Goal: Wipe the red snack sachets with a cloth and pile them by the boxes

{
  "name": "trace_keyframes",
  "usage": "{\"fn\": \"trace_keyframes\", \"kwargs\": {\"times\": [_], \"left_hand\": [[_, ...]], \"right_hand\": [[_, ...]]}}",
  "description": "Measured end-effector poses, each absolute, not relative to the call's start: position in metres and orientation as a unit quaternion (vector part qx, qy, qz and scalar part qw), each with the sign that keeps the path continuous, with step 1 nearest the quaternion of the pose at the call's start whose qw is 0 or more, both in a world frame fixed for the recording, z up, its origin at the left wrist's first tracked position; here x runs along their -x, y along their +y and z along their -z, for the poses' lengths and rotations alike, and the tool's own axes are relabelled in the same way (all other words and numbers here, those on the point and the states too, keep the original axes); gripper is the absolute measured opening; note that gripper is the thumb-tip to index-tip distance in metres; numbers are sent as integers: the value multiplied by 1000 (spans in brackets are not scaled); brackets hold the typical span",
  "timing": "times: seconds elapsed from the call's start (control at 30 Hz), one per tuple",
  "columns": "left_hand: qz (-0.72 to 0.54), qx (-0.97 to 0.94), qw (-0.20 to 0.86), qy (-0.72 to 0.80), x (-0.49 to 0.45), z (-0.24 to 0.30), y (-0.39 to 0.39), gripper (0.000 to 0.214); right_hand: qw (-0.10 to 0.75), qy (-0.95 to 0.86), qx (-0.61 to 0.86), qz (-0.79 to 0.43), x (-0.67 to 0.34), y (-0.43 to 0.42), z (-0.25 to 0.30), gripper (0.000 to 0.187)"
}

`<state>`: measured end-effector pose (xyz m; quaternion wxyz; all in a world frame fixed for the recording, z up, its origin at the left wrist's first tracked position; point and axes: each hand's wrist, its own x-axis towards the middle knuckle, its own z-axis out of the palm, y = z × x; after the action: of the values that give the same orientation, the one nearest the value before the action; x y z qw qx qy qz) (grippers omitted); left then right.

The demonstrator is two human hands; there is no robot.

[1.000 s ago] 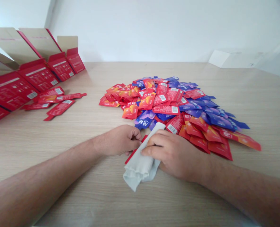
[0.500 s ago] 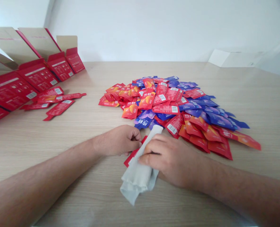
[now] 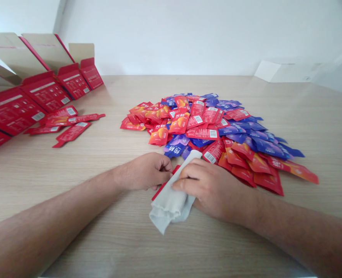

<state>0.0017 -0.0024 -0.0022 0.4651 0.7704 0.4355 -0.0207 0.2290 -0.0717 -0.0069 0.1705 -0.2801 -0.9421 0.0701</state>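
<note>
My left hand (image 3: 149,172) is closed, its thumb and fingertips pinching the edge of a red sachet (image 3: 158,190) on the table in front of me. Over much of that sachet lies a white, ridged bundle (image 3: 170,200) in a thin, translucent wrapper with a loose, crumpled near end. My right hand (image 3: 213,189) grips the bundle from the right with curled fingers. Just beyond both hands spreads a heap of red-orange sachets (image 3: 179,122) and purple-blue sachets (image 3: 267,146), with fruit pictures on their fronts and barcodes on some backs.
Several open red cartons (image 3: 45,89) stand in a row at the left, flaps raised. A few loose red sachets (image 3: 74,133) lie in front of them on the light wooden table (image 3: 115,247). A white box (image 3: 286,72) rests at the back right, against the wall.
My right hand has shifted the white bundle slightly away from me and to the right, covering more of the red sachet. My left hand has barely moved.
</note>
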Motion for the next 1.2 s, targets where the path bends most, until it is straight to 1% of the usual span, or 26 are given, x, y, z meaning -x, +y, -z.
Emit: {"fn": "trace_keyframes", "kwargs": {"times": [0.1,0.23,0.37,0.43,0.57,0.73,0.9,1.07,1.2], "left_hand": [[23,-777,458,432,-2,2,-3,13],[21,-785,451,423,-2,0,-2,12],[20,-771,462,438,-1,1,-2,13],[20,-773,459,437,-1,2,-2,12],[19,-778,455,432,-1,2,-2,11],[16,-774,461,434,-1,2,-3,12],[20,-780,452,432,-2,1,-2,12],[21,-770,461,442,-2,0,-3,12],[21,-774,459,435,-3,0,-2,11]], "right_hand": [[169,-937,298,-66,-229,-73,7,21],[139,-955,252,-74,-228,-74,4,21],[166,-937,300,-69,-229,-72,6,21],[166,-934,309,-69,-229,-72,7,21],[138,-952,261,-79,-228,-73,4,22],[165,-936,304,-70,-229,-72,5,21],[146,-953,254,-76,-228,-73,4,20],[166,-936,302,-73,-229,-73,3,23],[140,-954,252,-76,-227,-73,2,22]]}}
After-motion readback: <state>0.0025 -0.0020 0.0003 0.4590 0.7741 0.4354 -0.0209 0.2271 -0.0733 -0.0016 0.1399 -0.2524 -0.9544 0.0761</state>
